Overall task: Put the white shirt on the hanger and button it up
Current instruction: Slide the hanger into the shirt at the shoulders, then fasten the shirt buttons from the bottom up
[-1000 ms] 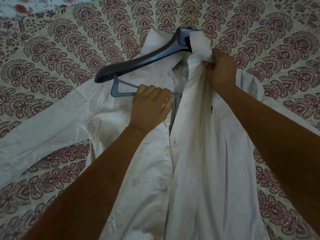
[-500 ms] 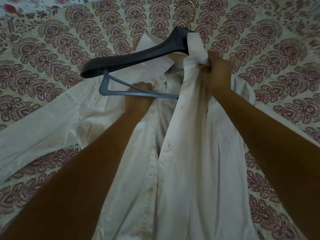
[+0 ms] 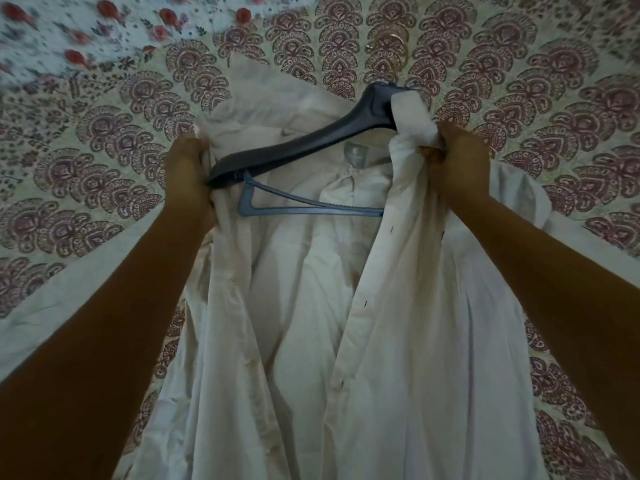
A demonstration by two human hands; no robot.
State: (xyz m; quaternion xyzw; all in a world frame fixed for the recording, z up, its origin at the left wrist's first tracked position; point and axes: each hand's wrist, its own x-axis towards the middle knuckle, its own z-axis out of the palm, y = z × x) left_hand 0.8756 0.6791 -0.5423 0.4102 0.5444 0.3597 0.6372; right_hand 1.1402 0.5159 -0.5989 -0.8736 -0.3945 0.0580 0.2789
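White shirt (image 3: 398,341) lies open, front up, mid bedspread (image 3: 104,188), collar toward the far edge, hem toward the near edge. Dark hanger (image 3: 301,147) sits inside at collar level: right end already covered by the shirt's right shoulder, left end still exposed, tilted down-left. Left hand (image 3: 188,178) clenched on the left front panel fabric just beside the hanger's left tip. Right hand (image 3: 457,161) gripping bunched collar fabric at the hanger's neck. Placket wide apart, no buttons fastened
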